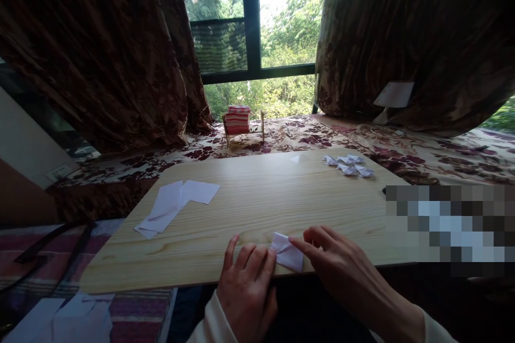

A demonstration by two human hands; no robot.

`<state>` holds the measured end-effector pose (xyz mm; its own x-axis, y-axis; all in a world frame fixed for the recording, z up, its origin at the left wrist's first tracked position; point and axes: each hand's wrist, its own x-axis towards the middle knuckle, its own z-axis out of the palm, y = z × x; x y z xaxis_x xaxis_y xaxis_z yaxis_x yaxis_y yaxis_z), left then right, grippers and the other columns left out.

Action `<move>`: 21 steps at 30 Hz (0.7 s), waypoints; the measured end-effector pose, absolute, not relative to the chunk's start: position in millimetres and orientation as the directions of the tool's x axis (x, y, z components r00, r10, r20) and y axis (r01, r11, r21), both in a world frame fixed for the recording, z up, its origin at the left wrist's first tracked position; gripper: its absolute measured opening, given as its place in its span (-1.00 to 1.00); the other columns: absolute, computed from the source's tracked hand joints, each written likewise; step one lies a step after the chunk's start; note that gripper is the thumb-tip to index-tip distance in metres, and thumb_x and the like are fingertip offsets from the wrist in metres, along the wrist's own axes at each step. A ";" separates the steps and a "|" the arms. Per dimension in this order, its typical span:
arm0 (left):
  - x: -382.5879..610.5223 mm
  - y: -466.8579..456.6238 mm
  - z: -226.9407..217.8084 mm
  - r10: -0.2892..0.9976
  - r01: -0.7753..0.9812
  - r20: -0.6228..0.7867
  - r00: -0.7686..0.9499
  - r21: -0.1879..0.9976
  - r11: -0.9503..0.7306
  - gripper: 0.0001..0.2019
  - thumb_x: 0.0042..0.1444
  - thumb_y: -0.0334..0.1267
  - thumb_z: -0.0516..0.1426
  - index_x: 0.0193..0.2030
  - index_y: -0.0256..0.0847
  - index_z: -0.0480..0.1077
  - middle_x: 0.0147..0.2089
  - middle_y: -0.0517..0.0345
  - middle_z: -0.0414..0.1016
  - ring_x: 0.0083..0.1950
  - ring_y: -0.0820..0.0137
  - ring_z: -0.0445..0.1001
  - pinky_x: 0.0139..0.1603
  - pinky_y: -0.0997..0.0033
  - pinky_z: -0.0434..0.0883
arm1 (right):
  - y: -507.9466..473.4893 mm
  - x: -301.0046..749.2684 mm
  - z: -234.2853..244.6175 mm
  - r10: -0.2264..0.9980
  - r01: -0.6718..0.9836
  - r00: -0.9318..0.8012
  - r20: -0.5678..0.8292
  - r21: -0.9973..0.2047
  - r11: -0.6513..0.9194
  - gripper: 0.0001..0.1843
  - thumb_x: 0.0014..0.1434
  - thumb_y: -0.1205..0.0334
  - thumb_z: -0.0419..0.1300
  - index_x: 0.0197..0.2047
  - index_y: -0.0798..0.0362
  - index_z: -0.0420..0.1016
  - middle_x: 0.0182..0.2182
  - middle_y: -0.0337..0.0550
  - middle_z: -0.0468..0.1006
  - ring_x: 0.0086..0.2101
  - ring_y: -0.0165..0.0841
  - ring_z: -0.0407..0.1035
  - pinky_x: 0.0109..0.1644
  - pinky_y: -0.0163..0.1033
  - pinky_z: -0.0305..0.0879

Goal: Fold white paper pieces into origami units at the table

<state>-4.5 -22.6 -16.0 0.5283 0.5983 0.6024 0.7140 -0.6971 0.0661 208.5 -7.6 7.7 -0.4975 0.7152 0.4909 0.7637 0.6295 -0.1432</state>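
A small folded white paper point(290, 259) lies near the front edge of the light wooden table, with a crease or flap across its upper part. Beside it, my left hand point(248, 276) rests on the tabletop, fingers stretched out and the index fingertip against the paper's left edge. From the other side my right hand point(336, 254) reaches in, its index finger on the paper's upper right corner and the other fingers curled. My right thumb is hidden.
On the wooden table point(257, 193), loose white paper sheets point(167, 201) lie left and several folded paper pieces point(349, 165) sit back right. More paper sheets point(60, 321) lie on striped cloth lower left. Beyond are a small rack of red-striped cloths point(237, 118) and a lamp point(394, 95).
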 end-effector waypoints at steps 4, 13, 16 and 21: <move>-4.0 -22.0 -15.0 0.587 0.709 0.611 0.532 0.058 -0.703 -0.60 0.04 -0.32 0.03 0.05 -0.26 0.37 -0.07 0.01 0.46 -0.02 0.18 0.33 0.29 -0.08 -0.08 | -8.9 200.2 6.0 0.734 0.773 -0.524 0.432 -0.120 0.623 -0.67 0.12 0.50 0.10 -0.09 -0.02 0.45 -0.35 -0.16 0.41 -0.35 -0.33 0.28 -0.33 -0.26 0.21; -2.5 -19.5 -13.4 0.544 0.671 0.633 0.551 0.052 -0.740 -0.59 0.10 -0.37 -0.01 0.10 -0.29 0.34 0.11 0.00 0.44 0.08 0.20 0.32 0.31 -0.08 -0.13 | -5.9 192.2 10.8 0.787 0.799 -0.524 0.325 -0.131 0.586 -0.71 0.09 0.52 0.14 -0.12 0.09 0.44 -0.33 -0.11 0.42 -0.33 -0.30 0.25 -0.31 -0.26 0.21; -1.9 -18.6 -12.2 0.551 0.678 0.630 0.547 0.052 -0.733 -0.61 0.11 -0.33 0.02 0.10 -0.28 0.35 0.09 0.02 0.46 0.07 0.21 0.34 0.31 -0.06 -0.13 | -5.5 189.6 11.3 0.798 0.817 -0.511 0.320 -0.106 0.566 -0.73 0.09 0.55 0.12 -0.18 0.06 0.45 -0.34 -0.13 0.41 -0.34 -0.31 0.24 -0.31 -0.26 0.19; -1.8 -17.3 -10.6 0.547 0.677 0.633 0.548 0.049 -0.734 -0.66 0.11 -0.33 0.04 0.03 -0.28 0.40 0.06 0.05 0.49 0.04 0.23 0.38 0.32 -0.04 -0.17 | -1.9 198.8 12.2 0.797 0.827 -0.508 0.326 -0.077 0.558 -0.74 0.10 0.54 0.12 -0.18 0.08 0.46 -0.34 -0.11 0.41 -0.33 -0.30 0.24 -0.28 -0.25 0.20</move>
